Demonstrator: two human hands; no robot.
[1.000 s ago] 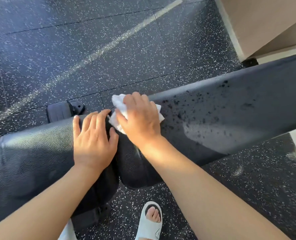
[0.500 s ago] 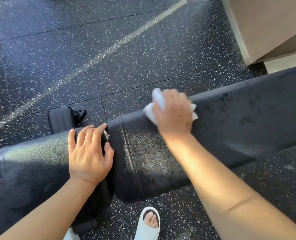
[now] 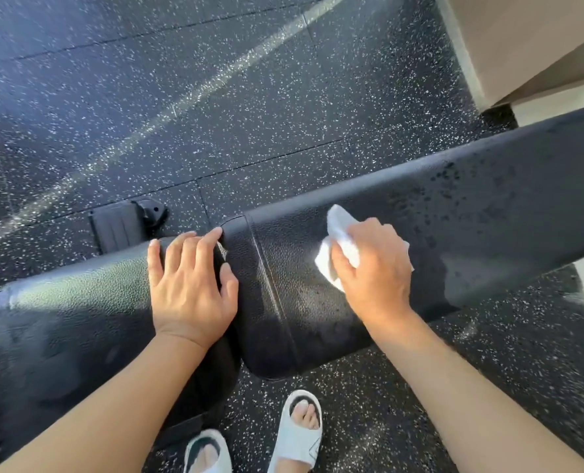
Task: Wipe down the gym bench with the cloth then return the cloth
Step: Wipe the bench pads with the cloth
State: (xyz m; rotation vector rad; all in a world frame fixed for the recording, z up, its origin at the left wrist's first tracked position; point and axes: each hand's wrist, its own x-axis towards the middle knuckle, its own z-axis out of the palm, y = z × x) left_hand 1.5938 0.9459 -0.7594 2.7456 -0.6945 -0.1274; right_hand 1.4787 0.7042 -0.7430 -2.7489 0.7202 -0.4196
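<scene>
A black padded gym bench runs across the view, with a seat pad (image 3: pixel 78 319) on the left and a long back pad (image 3: pixel 488 206) on the right. Dark wet droplets speckle the back pad to the right of my hands. My right hand (image 3: pixel 374 268) presses a crumpled white cloth (image 3: pixel 340 242) flat onto the back pad, near its left end. My left hand (image 3: pixel 189 285) lies flat with fingers spread on the right end of the seat pad, at the gap between the two pads.
The floor (image 3: pixel 181 97) is black speckled rubber tiles with a pale stripe across it. A black bench foot (image 3: pixel 126 223) sticks out behind the seat pad. A beige wall base (image 3: pixel 522 46) stands at the upper right. My feet in white slides (image 3: pixel 297 435) stand below the bench.
My right hand has slid the cloth rightward along the back pad, away from the gap, then drawn it slightly toward me. My left hand has stayed on the seat pad.
</scene>
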